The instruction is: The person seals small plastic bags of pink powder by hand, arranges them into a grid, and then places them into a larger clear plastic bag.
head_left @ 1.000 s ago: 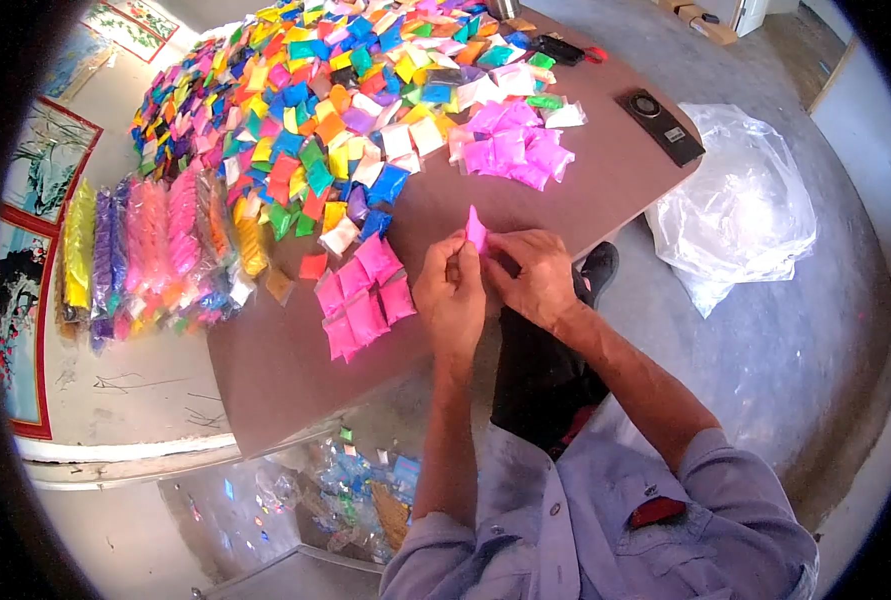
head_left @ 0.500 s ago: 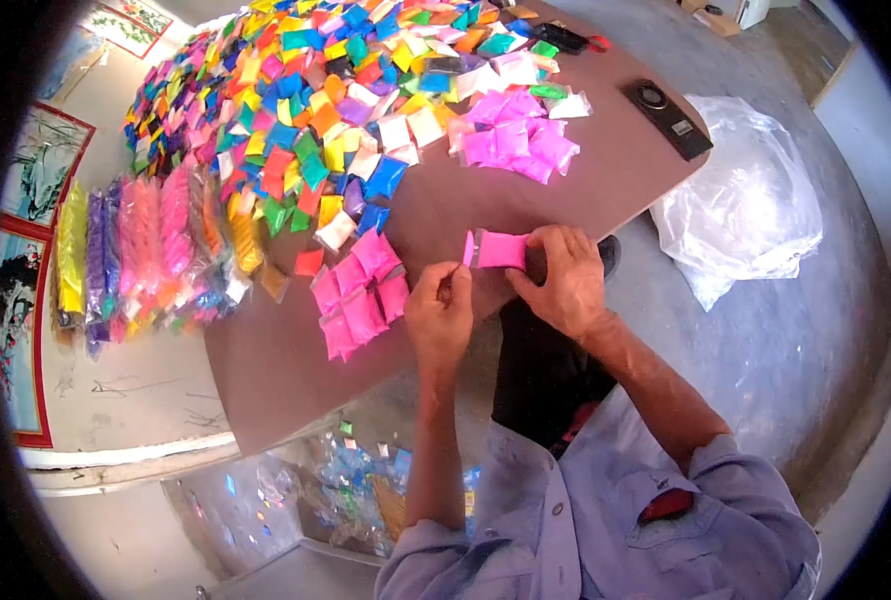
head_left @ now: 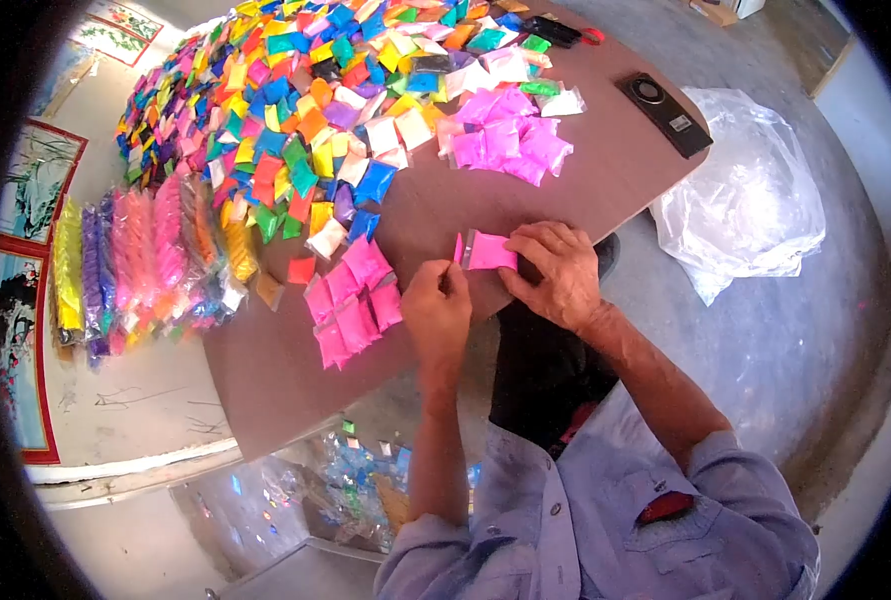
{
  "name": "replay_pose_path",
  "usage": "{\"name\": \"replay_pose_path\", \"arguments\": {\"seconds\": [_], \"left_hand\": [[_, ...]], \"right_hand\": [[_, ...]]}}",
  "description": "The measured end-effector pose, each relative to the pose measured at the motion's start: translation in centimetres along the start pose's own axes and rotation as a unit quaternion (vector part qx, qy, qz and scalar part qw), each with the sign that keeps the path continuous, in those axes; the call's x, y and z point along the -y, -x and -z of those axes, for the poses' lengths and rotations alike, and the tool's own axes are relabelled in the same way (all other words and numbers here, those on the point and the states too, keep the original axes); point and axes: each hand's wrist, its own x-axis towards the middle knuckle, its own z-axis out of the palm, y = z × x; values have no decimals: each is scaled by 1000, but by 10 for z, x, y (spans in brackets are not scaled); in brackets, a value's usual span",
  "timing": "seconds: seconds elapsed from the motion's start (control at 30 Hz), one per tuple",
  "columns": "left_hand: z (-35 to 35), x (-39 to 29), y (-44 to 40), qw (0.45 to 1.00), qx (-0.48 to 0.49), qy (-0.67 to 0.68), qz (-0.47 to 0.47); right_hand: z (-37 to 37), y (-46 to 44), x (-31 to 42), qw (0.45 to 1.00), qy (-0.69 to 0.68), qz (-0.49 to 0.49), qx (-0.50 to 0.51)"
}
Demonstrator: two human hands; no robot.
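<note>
Pink packet (head_left: 490,252), edge-on second ago, now broad face up above near edge of desk (head_left: 265,390), so face seems accessible; your left hand (head_left: 438,312) pinches left end, right hand (head_left: 557,272), half-curled, grips right end.

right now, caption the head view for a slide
Left hand and right hand hold pink packets at a table, near a colourful heap.

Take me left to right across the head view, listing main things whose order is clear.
Lower framed picture → yellow bagged packets → grouped pink packets → left hand → held pink packets → right hand → black device → clear plastic bag.
</note>
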Motion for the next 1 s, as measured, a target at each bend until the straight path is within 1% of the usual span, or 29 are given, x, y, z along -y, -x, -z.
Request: {"name": "replay_pose_path", "arguments": {"seconds": [0.03, 0.1, 0.13, 0.2, 0.27, 0.37, 0.43, 0.47, 0.53, 0.57, 0.63, 0.67, 0.73, 0.77, 0.83, 0.87, 0.93, 0.97, 1.0], "left_hand": [[2, -5, -1, 1000, 0, -1, -1], [4, -18, 1, 997, -17, 65, 27], [1, -20, 4, 997, -15, 65, 28], [-6, -25, 6, 996, 16, 64, -68], [-10, -24, 0, 996, 5, 41, -75], [-11, -3, -13, 997, 24, 25, -62], [-5, 5, -25, 995, 36, -77, -54], [-3, 7, -26, 995, 35, -77, -55], [5, -4, -32, 999, 31, -18, -22], [6, -10, -30, 999, 35, -18, -21], [5, -25, -29, 997, 50, 7, -66], [2, -25, -28, 997, 48, 7, -64], [-5, -22, -28, 990, 50, -87, -99], [-7, -14, -31, 990, 49, -86, -100], [-4, 0, -40, 990, 73, -109, -59], [-4, 5, -39, 990, 73, -108, -60], [5, -2, -39, 995, 27, -77, -63], [8, -6, -34, 995, 30, -78, -62], [9, -14, -29, 997, 38, -26, -64]], "right_hand": [[0, 0, -1, 1000, 0, 0, -2], [-1, 0, -1, 1000, -3, -5, -11], [-2, 1, -2, 1000, -7, -5, -19], [-1, 1, -2, 1000, -8, 0, -17], [-1, 0, -2, 1000, -9, 6, -18], [0, 1, -3, 1000, -5, 7, -14], [-3, 2, -4, 1000, -7, 3, -19], [-4, 2, -5, 1000, -7, 4, -20], [-3, 2, -6, 999, -13, 10, -27], [-3, 4, -5, 1000, -13, 6, -26], [-4, 3, -5, 999, -15, 3, -30], [-4, 2, -4, 999, -16, 6, -29], [-4, 1, -4, 1000, -5, 7, -28], [-4, 1, -4, 1000, -5, 8, -29], [-3, 2, -4, 1000, -2, 1, -25], [-3, 2, -4, 1000, -1, 1, -26], [-4, 3, -6, 999, 3, 15, -38], [-5, 5, -6, 999, 3, 12, -37], [-6, 4, -7, 999, -3, 10, -37]]}}
